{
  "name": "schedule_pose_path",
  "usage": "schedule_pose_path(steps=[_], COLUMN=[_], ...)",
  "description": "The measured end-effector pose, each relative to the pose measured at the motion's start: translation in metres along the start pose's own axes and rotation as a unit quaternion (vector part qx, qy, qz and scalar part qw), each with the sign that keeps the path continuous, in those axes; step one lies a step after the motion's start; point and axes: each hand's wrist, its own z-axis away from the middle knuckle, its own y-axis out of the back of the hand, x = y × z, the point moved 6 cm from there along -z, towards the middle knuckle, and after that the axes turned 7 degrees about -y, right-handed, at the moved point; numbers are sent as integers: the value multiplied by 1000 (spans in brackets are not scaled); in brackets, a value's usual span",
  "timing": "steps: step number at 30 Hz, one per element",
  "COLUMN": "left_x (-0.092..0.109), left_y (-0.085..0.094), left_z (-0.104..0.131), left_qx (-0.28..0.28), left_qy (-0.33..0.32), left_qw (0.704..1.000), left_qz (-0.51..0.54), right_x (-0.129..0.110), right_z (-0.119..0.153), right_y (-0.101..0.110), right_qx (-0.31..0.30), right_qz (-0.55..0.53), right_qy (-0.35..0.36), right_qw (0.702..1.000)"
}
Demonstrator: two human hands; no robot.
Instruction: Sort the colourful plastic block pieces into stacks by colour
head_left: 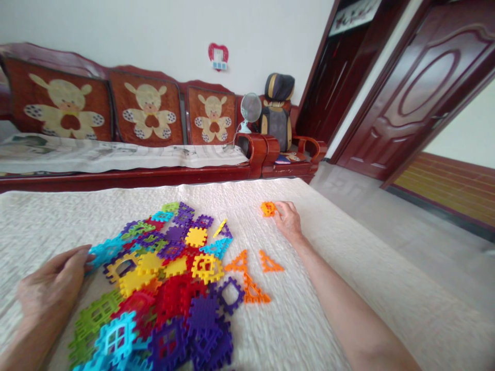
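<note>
A heap of flat plastic interlocking building pieces lies on the cloth-covered table. My left hand (58, 283) is at its left edge, thumb and fingers closed on the rim of a light blue building piece (106, 251). Farther out, my right hand (288, 220) pinches an orange building piece (268, 208) at the right side of the table; its exact shape is too small to make out. Between that hand and the heap lie orange triangular pieces (269, 262). Yellow pieces (196, 237), red pieces (180, 296) and purple pieces (203, 314) overlap in the heap.
The table wears a cream textured cloth (309, 319). Beyond its far edge stands a wooden sofa (185, 178) with bear cushions (149, 111). A small fan (251, 108) and an armchair (319, 149) are to its right. A dark red door (421, 103) is at the right.
</note>
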Motion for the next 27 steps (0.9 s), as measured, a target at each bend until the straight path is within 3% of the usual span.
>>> schedule_pose_path(steps=[2, 4, 8, 10, 15, 19, 22, 27], left_x=[11, 22, 31, 29, 20, 21, 21, 10], left_y=[3, 8, 10, 9, 4, 4, 6, 4], left_z=[11, 22, 31, 28, 18, 17, 17, 8], left_qx=[-15, -27, -49, -43, -38, -50, -48, -48], left_qy=[-3, -17, -31, -30, -23, -24, -18, -17], left_qw=[1000, 999, 998, 998, 999, 997, 997, 997], left_qz=[-12, -25, -37, -40, -31, -57, -64, -58], right_x=[-7, -16, -42, -53, -87, -94, -81, -30], right_z=[6, 13, 41, 51, 61, 65, 54, 23], right_y=[1, -3, -9, -2, 7, 1, 0, 14], right_qx=[-30, -131, -432, -484, -445, -459, -442, -342], right_qz=[-39, -71, -37, 19, 170, 232, 218, 238], right_qy=[-23, -44, -51, -51, -9, -28, -75, -178], right_qw=[999, 988, 899, 874, 879, 857, 867, 891])
